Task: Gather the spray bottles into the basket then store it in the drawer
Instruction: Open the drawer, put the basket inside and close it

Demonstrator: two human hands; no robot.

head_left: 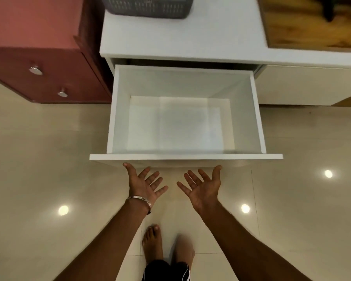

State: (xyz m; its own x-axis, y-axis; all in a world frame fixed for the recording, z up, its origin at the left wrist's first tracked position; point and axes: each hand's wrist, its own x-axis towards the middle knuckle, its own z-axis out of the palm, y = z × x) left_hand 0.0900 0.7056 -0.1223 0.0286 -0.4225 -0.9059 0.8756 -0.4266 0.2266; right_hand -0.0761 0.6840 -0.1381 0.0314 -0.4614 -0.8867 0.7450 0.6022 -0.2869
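Note:
A white drawer (185,156) is pulled fully out of the white cabinet, and nothing lies inside it. A grey slotted basket (148,8) stands on the cabinet top at the upper edge of the head view; its contents are cut off, so no spray bottles can be seen. My left hand (144,184) is palm up with fingers spread, just in front of the drawer's front panel, a metal bracelet on its wrist. My right hand (204,186) mirrors it, palm up and open, holding nothing.
A dark red cabinet (43,78) with two metal knobs stands left of the drawer. A wooden panel (312,21) sits on the white top (211,37) at the right. My bare feet (152,243) stand on a glossy beige tiled floor below the hands.

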